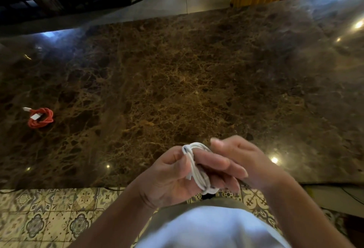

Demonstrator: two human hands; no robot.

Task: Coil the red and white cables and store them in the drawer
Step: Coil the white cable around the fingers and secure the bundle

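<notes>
- Closest to us, our left hand (177,171) holds the white cable (197,167), which is looped round its outstretched fingers, with the thumb pressed on the bundle.
- Our right hand (240,155) sits just beyond, blurred, touching the coil's far side; we cannot tell whether its fingers pinch a strand or only rest against it.
- We judge the white cable light, soft and springy: loops may slide off the fingertips, so gripping across the whole bundle looks safest.
- Well to the left on the marble surface (177,80) lies the red cable (40,117), already coiled, with its white plugs showing.
- We see wide bare room on the surface between the two cables; its near edge runs just under our hands, with tiled floor (49,218) below.
- No drawer is in view.
</notes>
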